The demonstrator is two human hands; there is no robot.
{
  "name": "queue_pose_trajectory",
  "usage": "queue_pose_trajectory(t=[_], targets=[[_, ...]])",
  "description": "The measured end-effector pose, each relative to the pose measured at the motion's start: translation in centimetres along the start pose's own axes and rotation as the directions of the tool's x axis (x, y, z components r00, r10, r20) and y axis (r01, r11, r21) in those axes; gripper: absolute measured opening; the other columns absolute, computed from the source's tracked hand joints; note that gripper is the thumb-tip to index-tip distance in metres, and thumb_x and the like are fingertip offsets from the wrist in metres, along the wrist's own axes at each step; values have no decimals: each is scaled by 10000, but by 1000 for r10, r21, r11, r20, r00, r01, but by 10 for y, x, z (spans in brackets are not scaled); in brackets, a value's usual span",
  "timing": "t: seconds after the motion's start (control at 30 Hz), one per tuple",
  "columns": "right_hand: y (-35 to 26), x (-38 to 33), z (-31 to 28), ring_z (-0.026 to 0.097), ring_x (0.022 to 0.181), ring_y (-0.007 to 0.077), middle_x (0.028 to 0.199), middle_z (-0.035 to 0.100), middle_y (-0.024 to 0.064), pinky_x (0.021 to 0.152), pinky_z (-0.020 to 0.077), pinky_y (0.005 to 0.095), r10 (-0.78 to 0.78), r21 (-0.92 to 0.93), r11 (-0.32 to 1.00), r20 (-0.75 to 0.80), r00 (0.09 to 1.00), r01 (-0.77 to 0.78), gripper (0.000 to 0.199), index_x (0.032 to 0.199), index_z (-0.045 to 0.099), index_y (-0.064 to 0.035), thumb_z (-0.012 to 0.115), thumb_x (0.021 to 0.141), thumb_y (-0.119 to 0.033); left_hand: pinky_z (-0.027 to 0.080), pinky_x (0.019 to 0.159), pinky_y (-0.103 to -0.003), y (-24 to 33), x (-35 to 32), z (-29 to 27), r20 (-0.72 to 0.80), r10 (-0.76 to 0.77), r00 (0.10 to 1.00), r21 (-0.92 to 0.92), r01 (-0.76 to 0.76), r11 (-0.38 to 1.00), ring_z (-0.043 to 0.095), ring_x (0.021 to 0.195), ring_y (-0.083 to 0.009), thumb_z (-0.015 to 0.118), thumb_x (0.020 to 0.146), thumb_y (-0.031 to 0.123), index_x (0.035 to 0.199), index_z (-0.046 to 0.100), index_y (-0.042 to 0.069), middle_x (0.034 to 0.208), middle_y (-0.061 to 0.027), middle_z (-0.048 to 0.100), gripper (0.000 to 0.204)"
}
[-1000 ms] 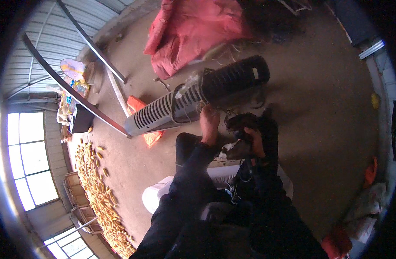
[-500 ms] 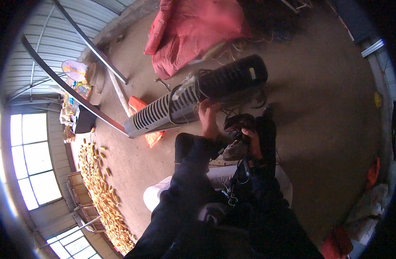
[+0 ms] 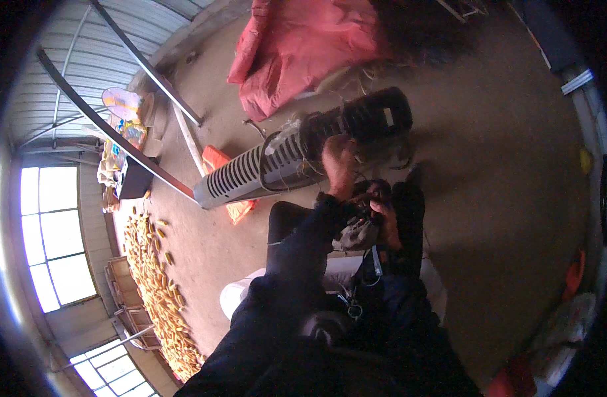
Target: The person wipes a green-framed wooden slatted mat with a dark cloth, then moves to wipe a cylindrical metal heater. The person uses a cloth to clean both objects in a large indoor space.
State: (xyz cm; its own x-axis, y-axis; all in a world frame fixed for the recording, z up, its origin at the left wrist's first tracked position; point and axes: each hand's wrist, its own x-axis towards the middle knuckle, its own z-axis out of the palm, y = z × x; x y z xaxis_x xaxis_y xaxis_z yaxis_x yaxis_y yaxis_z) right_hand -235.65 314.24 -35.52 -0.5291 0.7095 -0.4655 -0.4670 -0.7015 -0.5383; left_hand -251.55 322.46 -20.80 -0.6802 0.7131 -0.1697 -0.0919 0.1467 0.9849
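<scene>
A long slotted tube (image 3: 250, 171), grey at its left end and black at its right end, lies slantwise on the floor in front of me. Loose cord or straw-like strands cling round its middle. My left hand (image 3: 339, 161) is raised by the tube's near side, fingers curled; what they hold, if anything, is lost in the blur. Lower and to the right, my right hand (image 3: 387, 223) is closed on a dark brown lumpy thing (image 3: 372, 190), whose kind I cannot make out. A greyish rounded thing (image 3: 358, 235) sits just under it, between my knees.
A red cloth or sheet (image 3: 310, 49) lies beyond the tube, and an orange piece (image 3: 240, 210) pokes out under its left end. Curved metal bars (image 3: 111, 132) reach in from the left. Corn cobs (image 3: 154, 284) are heaped by the left wall, near a black box (image 3: 135, 177).
My left hand has shifted a little to the right along the tube. The right hand stays by the dark brown thing, which has turned slightly. The whole view has tilted a little.
</scene>
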Motion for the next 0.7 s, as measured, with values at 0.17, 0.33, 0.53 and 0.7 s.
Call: queue_pose_trajectory(t=[0.17, 0.33, 0.53, 0.7], targets=[[11, 10, -69, 653, 1033, 209, 1172, 665, 129, 979, 488, 356, -109, -34, 994, -35, 993, 108, 281, 1106, 680, -3, 602, 913, -192, 485, 642, -268, -21, 9, 73, 321, -2, 947, 68, -21, 997, 596, 806, -130, 663, 840, 95, 1113, 587, -42, 932, -74, 624, 316], [-1, -22, 3, 511, 721, 100, 765, 500, -7, 702, 500, 280, 41, 87, 995, -33, 999, -38, 115, 849, 579, -80, 584, 915, -174, 486, 761, -356, -15, 6, 51, 288, -15, 957, 248, -59, 967, 641, 832, -279, 616, 789, 164, 1068, 611, -16, 906, -172, 659, 333], [13, 8, -60, 627, 994, 200, 1062, 667, 100, 936, 493, 357, -130, -20, 991, -132, 983, 129, 225, 1065, 677, -13, 588, 922, -161, 512, 714, -278, -7, 12, 88, 566, 15, 824, 240, -182, 954, 626, 851, -146, 649, 845, 75, 1153, 589, -55, 1005, -71, 663, 339], [-52, -25, 24, 622, 998, 162, 1103, 658, 80, 745, 544, 323, -47, -12, 999, -10, 999, 47, 289, 1139, 609, -33, 567, 902, -192, 525, 713, -295, -1, -17, 29, 497, 36, 867, 324, -224, 919, 656, 826, -153, 668, 871, 113, 1153, 624, -18, 968, -95, 701, 314]])
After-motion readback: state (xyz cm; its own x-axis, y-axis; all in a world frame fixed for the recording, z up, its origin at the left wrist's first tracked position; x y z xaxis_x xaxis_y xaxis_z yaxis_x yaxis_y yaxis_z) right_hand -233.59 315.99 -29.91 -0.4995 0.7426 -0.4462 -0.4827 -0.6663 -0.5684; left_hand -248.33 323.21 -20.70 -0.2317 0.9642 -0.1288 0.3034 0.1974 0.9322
